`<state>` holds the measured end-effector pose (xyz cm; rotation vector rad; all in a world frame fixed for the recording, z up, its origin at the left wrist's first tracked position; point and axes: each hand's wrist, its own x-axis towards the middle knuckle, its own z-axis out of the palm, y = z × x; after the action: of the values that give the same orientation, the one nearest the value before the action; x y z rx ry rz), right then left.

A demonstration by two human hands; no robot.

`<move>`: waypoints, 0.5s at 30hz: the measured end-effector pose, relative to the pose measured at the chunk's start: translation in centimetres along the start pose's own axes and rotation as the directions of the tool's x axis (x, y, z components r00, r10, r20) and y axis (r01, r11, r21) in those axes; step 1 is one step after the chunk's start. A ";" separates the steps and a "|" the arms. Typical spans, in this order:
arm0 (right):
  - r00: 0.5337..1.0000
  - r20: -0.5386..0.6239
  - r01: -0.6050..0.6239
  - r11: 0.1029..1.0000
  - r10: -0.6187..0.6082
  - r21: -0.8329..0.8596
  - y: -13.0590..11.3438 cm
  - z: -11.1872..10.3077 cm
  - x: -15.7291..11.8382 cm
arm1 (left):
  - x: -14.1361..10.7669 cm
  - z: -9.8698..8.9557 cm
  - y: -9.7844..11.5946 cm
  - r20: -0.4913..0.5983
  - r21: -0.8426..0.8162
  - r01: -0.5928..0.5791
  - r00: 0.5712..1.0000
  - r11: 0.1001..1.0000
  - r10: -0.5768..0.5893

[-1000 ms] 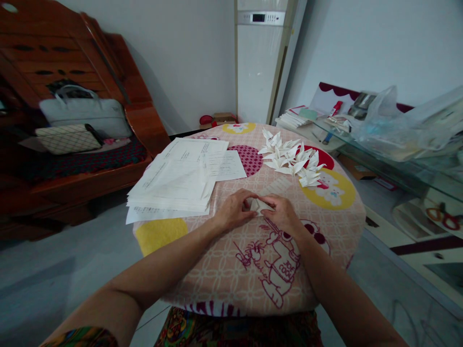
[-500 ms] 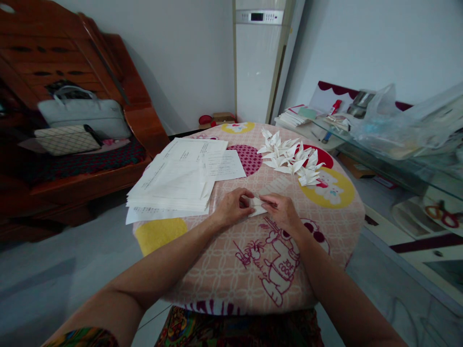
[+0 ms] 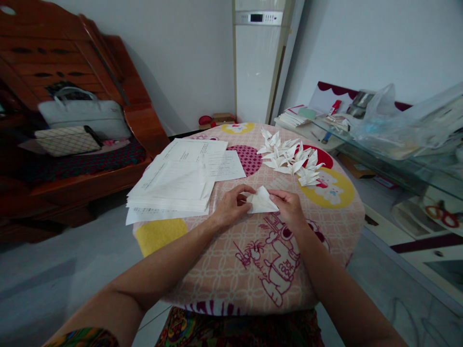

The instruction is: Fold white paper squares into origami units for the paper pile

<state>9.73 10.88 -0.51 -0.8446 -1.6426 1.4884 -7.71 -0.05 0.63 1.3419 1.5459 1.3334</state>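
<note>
Between my hands, above the middle of the table, is a small piece of folded white paper (image 3: 261, 201), roughly triangular with its point upward. My left hand (image 3: 233, 206) pinches its left edge between thumb and fingers. The right corner is gripped by my right hand (image 3: 287, 205), its fingers bent around it. Beyond, to the right, lies a cluster of folded white paper cranes (image 3: 289, 154). To the left is a thick stack of printed paper sheets (image 3: 173, 180), with a smaller sheet (image 3: 226, 165) on its right side.
A patterned cloth covers the round table (image 3: 224, 270). On the right stands a glass-topped cabinet (image 3: 408, 166) holding a plastic bag (image 3: 390, 125) and red-handled scissors (image 3: 443, 214). At left, a wooden bench (image 3: 104, 164) bears a grey handbag (image 3: 87, 115). A white floor-standing unit (image 3: 255, 67) is behind.
The folded paper now shows as a larger raised triangle between my hands. My right hand has moved slightly to the right; my left hand has barely moved.
</note>
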 end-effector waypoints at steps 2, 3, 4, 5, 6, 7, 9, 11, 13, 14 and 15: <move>0.997 0.004 -0.080 0.991 0.080 0.106 -0.2 0.1 -0.1 | 0.0 0.0 -0.2 -0.002 0.030 -0.047 0.999 0.998 0.047; 0.994 0.013 -0.108 0.983 0.108 0.148 -0.3 0.2 -0.1 | 0.1 0.0 -0.3 0.003 0.044 -0.069 0.998 0.997 0.069; 0.991 0.025 -0.130 0.975 0.128 0.179 -0.4 0.2 -0.2 | 0.1 0.0 -0.3 0.012 0.051 -0.088 0.996 0.995 0.088; 0.989 0.035 -0.147 0.969 0.143 0.200 -0.5 0.3 -0.2 | 0.1 0.0 -0.4 0.021 0.052 -0.101 0.995 0.993 0.100; 0.987 0.043 -0.162 0.963 0.156 0.214 -0.6 0.3 -0.3 | 0.1 0.0 -0.4 0.030 0.049 -0.110 0.994 0.993 0.108; 0.984 0.048 -0.176 0.959 0.169 0.224 -0.7 0.3 -0.4 | 0.1 0.0 -0.4 0.036 0.042 -0.116 0.993 0.992 0.115; 0.980 0.060 -0.201 0.949 0.192 0.244 -0.9 0.3 -0.4 | 0.1 0.0 -0.3 0.043 0.027 -0.123 0.992 0.992 0.121; 0.976 0.072 -0.218 0.940 0.206 0.261 -1.1 0.3 -0.5 | 0.1 0.0 -0.1 0.042 0.020 -0.115 0.993 0.993 0.114; 0.972 0.083 -0.234 0.934 0.220 0.271 -1.2 0.3 -0.5 | 0.1 0.0 0.0 0.040 0.008 -0.099 0.994 0.995 0.099; 0.970 0.088 -0.242 0.930 0.226 0.276 -1.3 0.3 -0.6 | 0.1 0.0 0.0 0.040 0.003 -0.092 0.995 0.996 0.092; 0.968 0.093 -0.250 0.927 0.233 0.279 -1.3 0.3 -0.6 | 0.1 0.0 0.0 0.040 0.000 -0.088 0.995 0.996 0.088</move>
<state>9.76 10.06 0.72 -0.8677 -1.3499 1.8873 -7.71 0.05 0.62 1.4437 1.4769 1.3505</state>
